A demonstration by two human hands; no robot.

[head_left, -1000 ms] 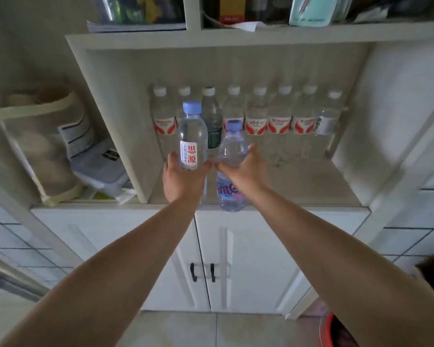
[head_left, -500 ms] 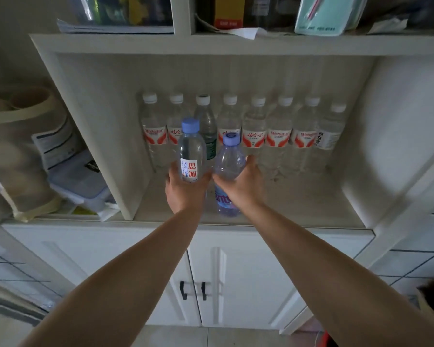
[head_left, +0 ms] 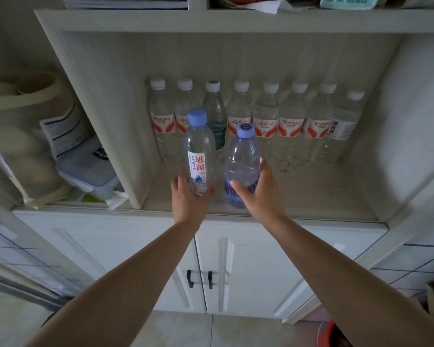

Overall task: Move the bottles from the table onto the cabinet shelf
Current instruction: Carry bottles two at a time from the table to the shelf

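Observation:
My left hand grips the lower part of a clear bottle with a blue cap and a white label with red characters. My right hand grips a purple-tinted bottle with a blue cap. Both bottles stand upright side by side over the front of the cabinet shelf; whether their bases touch it is hidden by my hands. A row of several clear water bottles with white caps lines the back of the shelf.
A vertical divider bounds the shelf on the left; beyond it sit a lidded plastic box and a cloth bag. Closed cabinet doors with black handles lie below. Bare shelf surface stretches to the right of my hands.
Both hands have moved the two bottles forward and down into the shelf opening, closer to the back row. The camera has come nearer to the cabinet.

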